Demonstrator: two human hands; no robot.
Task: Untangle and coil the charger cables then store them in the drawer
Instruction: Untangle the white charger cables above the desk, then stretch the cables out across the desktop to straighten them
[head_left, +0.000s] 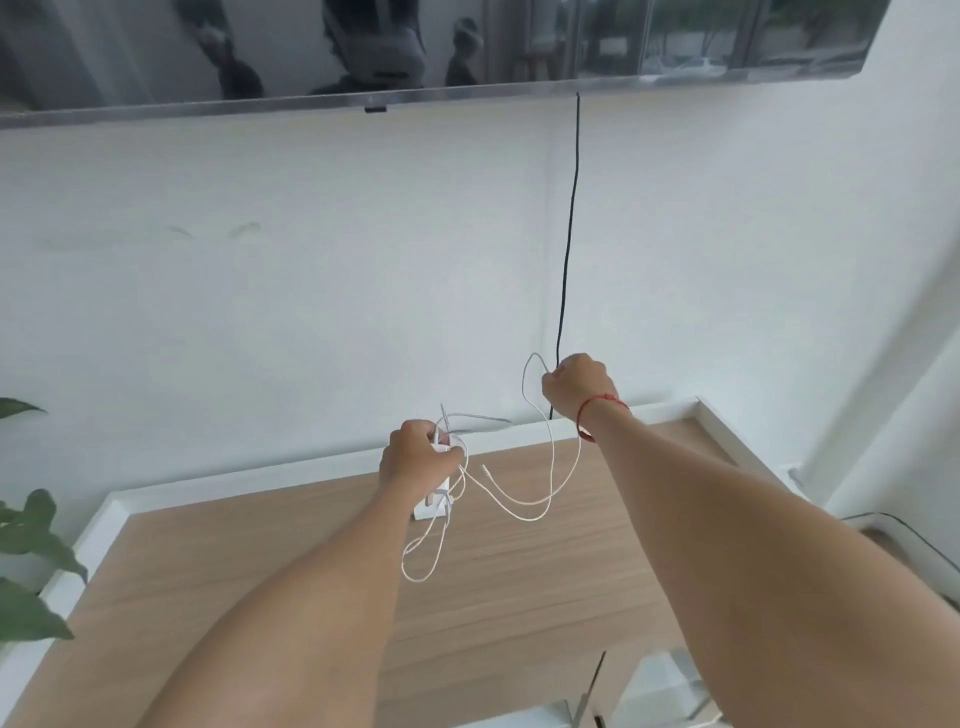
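Two hands hold a tangle of white charger cables (524, 506) above the wooden worktop (519, 597).
The left hand (415, 457) clenches the knotted bunch, with a white plug block (434, 506) just below it. The right hand (576, 387), raised higher beside a black wall cord (569, 234), grips one strand. Slack loops droop between them.

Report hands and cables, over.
Left hand grips white charger. Right hand pinches white cable, raised. Loops tangled above wooden tabletop. Black wall cord behind, clear.
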